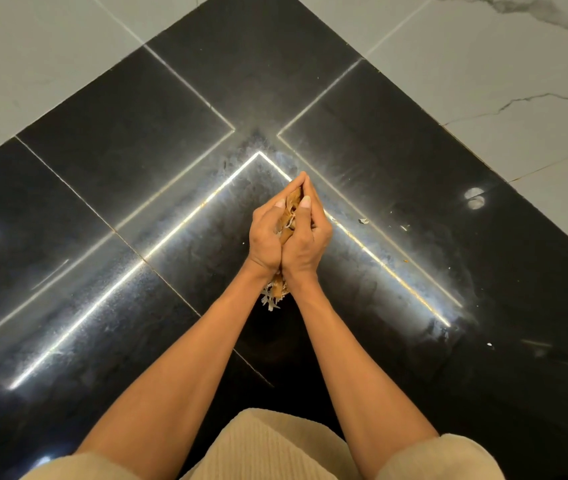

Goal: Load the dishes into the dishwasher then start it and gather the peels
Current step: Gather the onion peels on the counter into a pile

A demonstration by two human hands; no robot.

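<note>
I am on the last step, gathering the peels: my left hand (266, 233) and right hand (306, 237) are pressed together, fingers curled around a bundle of thin tan and white vegetable peels (291, 211), some hanging out below my wrists over the glossy black stone countertop (119, 140), near its inner corner. A few pale peel scraps (363, 221) lie toward the right edge. Next, I judge, comes carrying the bundle off without spilling; the dark surface around leaves open room
</note>
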